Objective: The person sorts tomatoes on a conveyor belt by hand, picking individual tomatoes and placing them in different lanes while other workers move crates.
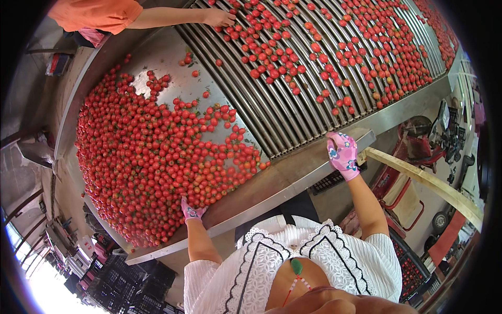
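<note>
A large heap of small red tomatoes (151, 172) fills the metal tray (172, 49) on the left. My left hand (193, 210), in a pink glove, reaches to the heap's near edge; its thumb stands apart from the fingers, which the tomatoes partly hide. Above the near metal rim (293, 183), at the lower end of the rollers (272, 118), is my right hand (342, 152) in a pink flowered glove. Its fingers are curled closed, and whatever they hold is hidden. Loose tomatoes lie scattered over the metal rollers.
At the top left, another person's hand (219, 18) reaches over the rollers from an orange sleeve (99, 13). A wooden beam (423, 180) slants beside my right arm. Black crates (123, 282) stand at lower left, and a red vehicle (395, 188) is at right.
</note>
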`<move>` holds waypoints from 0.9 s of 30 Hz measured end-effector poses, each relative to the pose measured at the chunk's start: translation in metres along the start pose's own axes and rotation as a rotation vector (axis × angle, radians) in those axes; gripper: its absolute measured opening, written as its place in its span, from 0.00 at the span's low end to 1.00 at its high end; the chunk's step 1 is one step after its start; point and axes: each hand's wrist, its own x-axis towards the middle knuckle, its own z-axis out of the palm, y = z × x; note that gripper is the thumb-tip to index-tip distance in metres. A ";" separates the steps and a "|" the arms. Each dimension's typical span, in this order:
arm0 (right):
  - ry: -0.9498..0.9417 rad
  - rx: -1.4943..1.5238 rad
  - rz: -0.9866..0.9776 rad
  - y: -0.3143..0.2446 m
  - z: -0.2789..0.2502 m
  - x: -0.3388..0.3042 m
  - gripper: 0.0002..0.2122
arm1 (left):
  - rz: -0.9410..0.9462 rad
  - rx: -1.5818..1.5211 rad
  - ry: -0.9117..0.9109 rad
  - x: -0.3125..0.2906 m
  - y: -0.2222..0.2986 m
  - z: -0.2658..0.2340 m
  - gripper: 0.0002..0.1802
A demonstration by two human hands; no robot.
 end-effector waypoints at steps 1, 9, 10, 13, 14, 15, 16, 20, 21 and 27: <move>-0.003 0.007 -0.002 0.002 0.001 -0.001 0.04 | -0.064 -0.008 -0.136 0.002 0.003 0.002 0.44; 0.022 0.016 -0.021 -0.002 0.000 0.002 0.05 | -0.217 0.177 -0.669 0.001 -0.006 0.094 0.36; 0.018 -0.004 -0.009 0.001 0.000 -0.002 0.05 | -0.225 0.233 -0.594 -0.010 -0.008 0.122 0.36; 0.028 0.005 -0.021 0.000 0.005 -0.001 0.05 | -0.317 0.135 -0.839 0.005 -0.025 0.170 0.33; 0.031 0.018 -0.033 -0.002 0.007 0.001 0.05 | -0.359 0.053 -0.997 0.018 -0.036 0.180 0.32; 0.007 0.030 -0.028 -0.003 0.008 0.003 0.05 | -0.309 0.009 -0.926 0.027 -0.049 0.193 0.32; 0.017 0.020 -0.014 0.000 0.007 0.001 0.04 | -0.356 0.089 -0.840 0.007 -0.060 0.224 0.31; 0.030 0.010 0.018 0.002 0.004 -0.005 0.04 | -0.320 0.320 -0.769 -0.061 -0.099 0.300 0.32; 0.029 0.005 0.018 0.000 0.002 -0.004 0.04 | -0.323 0.307 -0.704 -0.066 -0.112 0.316 0.26; -0.040 0.025 -0.067 -0.004 0.008 0.010 0.05 | -0.082 0.700 -1.017 -0.144 -0.157 0.385 0.34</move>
